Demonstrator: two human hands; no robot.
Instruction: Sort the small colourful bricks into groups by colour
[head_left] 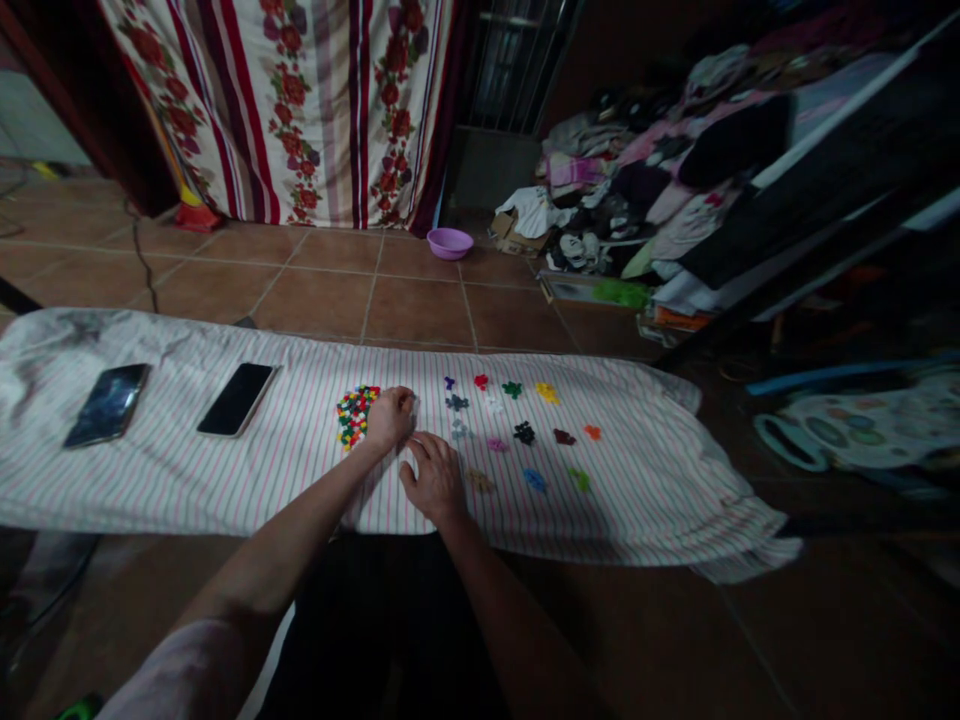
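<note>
**A:** Where are the hands lying?

**B:** Both are resting on a worktop (187, 480) covered with a pink-and-white striped cloth. The left hand (390, 418) is lying knuckles up near the middle. Its outer edge is touching the right side of a heap of small coloured pieces (355, 415), so the heap is sitting just to the left of that hand.

**A:** Is it gripping any of them?

**B:** Its fingers are curling inward, about half closed, and I cannot tell whether anything is pinched inside. The right hand (435, 478) is lying palm down just beside it, nearer the person. Its fingers are bending onto the cloth, and I cannot tell if they are covering a piece.

**A:** What is lying around them?

**B:** To the right, small sorted clusters are sitting apart in loose rows. In the far row are a purple cluster (449, 382), a red cluster (481, 381), a green cluster (512, 389) and a yellow cluster (547, 393). A black cluster (523, 433) and an orange cluster (592, 432) are lying closer in, and a blue cluster (534, 479) is lying nearest the front edge. Two phones (236, 398) are lying flat, well to the left.

**A:** Any containers?

**B:** A purple bowl (449, 243) is standing on the tiled floor (322, 290) beyond the worktop, near a flowered curtain (300, 100). It is too small and dim to tell what it is holding.
</note>
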